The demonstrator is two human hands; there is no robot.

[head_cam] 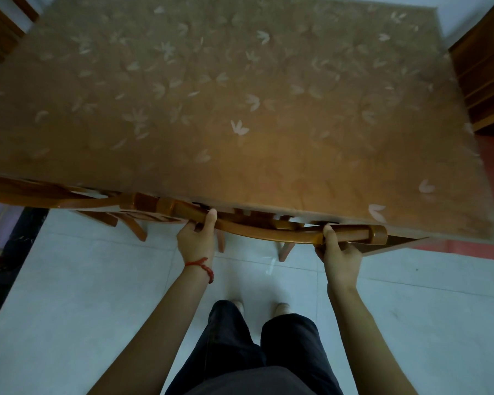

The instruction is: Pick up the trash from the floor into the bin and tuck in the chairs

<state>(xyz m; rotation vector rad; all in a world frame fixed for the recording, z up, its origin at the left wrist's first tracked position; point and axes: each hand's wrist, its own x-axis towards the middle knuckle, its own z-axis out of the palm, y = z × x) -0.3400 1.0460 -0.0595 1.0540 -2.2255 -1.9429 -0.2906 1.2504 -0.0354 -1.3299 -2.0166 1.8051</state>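
While my left hand (196, 236) and right hand (338, 256) clamp the chair's top rail (257, 230) for an even push, its seat slides under the table (240, 109) at twelve o'clock.

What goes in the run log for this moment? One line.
step: tucking chair | left hand: grips curved wooden chair back | right hand: grips same | chair against brown leaf-patterned table

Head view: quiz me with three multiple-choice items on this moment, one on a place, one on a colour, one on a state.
1. Where is the chair being held?
A. at the table's near edge
B. out in the middle of the floor
C. on top of the table

2. What colour is the wrist string?
A. blue
B. red
C. white

3. What are the hands doing?
A. hanging free
B. pressing flat on the table
C. both gripping the chair's top rail

Answers: A, its backrest meets the table edge; B, red cord on the left hand; C, left hand and right hand wrap the rail.
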